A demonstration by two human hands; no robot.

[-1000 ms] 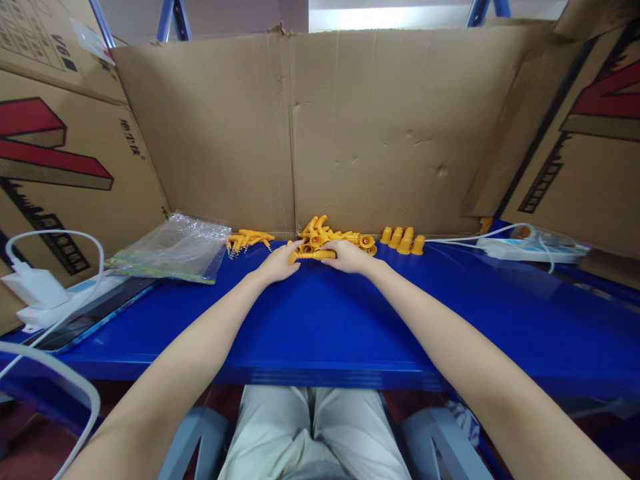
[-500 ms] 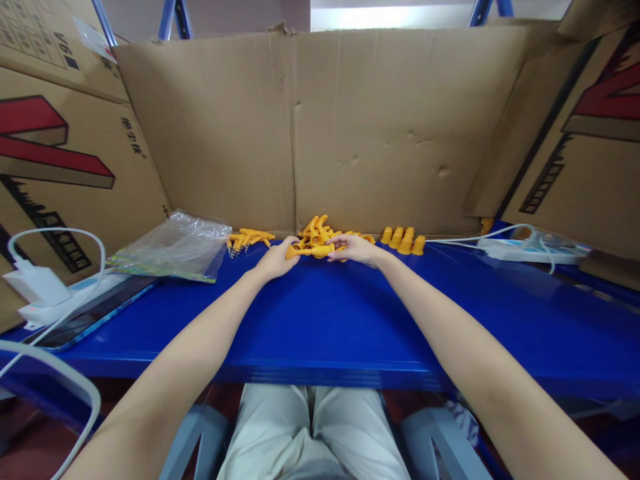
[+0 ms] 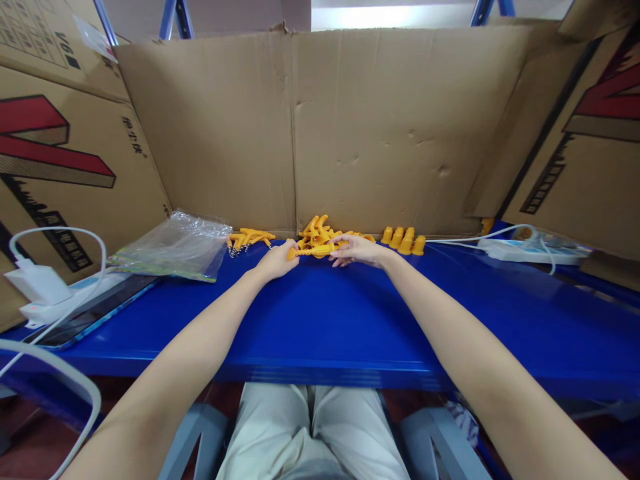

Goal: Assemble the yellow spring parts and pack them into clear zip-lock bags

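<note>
The left grip [image 3: 278, 261] holds a yellow piece [image 3: 320, 251] at a blue table [image 3: 320, 320].

The table [image 3: 320, 320] was smooth and blue, its near edge running straight across the scene. On its left lay a white power strip [image 3: 40, 312], a dark phone [image 3: 95, 312] just beside it on the near side, and a clear bag [image 3: 175, 250] farther off. Along the far side, from left to right, were yellow handles [image 3: 253, 235], a yellow heap [image 3: 316, 233], upturned yellow cups [image 3: 405, 243], a white cord [image 3: 455, 240] and a second strip [image 3: 513, 249].
</note>
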